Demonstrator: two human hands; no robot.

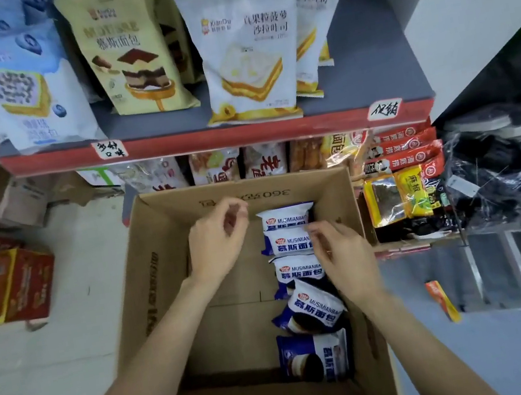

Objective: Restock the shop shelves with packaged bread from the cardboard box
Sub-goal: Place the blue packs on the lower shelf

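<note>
An open cardboard box [158, 247] stands on the floor below the shelves. Several white-and-blue bread packs [317, 307] stand in a row along its right inner wall. My left hand [218, 238] hovers inside the box, fingers curled and apart, holding nothing, just left of the far pack [284, 219]. My right hand [342, 249] rests over the second and third packs, fingertips pinching at the top edge of the second pack [288, 242]; whether it grips is unclear. The upper shelf [208, 137] carries larger bread bags.
A lower shelf behind the box holds snack packs [263, 161]. Red cartons [6, 282] stand on the floor at left. Red and yellow packets [401, 188] and black bags [503, 165] lie at right, with a metal ladder [519, 265] on the grey floor.
</note>
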